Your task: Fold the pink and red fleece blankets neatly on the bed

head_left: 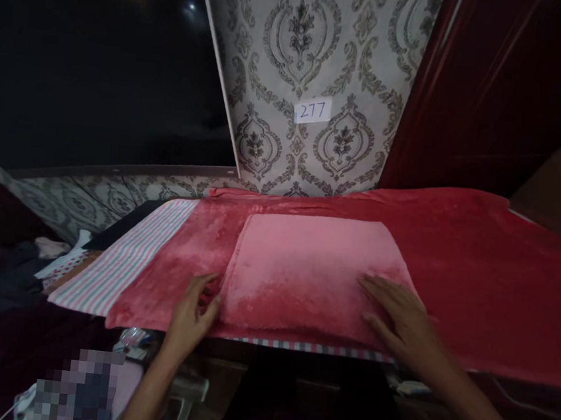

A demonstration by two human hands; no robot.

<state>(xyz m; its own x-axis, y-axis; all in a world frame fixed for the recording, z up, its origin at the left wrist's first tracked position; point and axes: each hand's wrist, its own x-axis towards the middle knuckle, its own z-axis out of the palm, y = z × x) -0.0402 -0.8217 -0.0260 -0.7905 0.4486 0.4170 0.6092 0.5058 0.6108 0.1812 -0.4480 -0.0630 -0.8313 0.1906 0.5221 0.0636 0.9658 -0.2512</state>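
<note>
In the middle of the head view a plush pink and red cloth (299, 265) lies folded into a flat rectangle. It rests on a larger red blanket (478, 277) spread over the surface. My left hand (193, 311) is at the left edge of the folded cloth, its fingers apart and slightly curled, with nothing seen in them. Across the right side of the cloth my right hand (393, 309) lies flat, fingers stretched out and touching the fabric. A striped sheet (128, 257) shows from under the blanket on the left and along the front edge.
A large dark television screen (100, 64) stands behind on the left. Patterned wallpaper bears a paper label (312, 110) reading 277. Dark red wood panels (478, 90) rise on the right. Piled clothes (17, 282) lie at the lower left, near a pale chair-like frame (188, 391).
</note>
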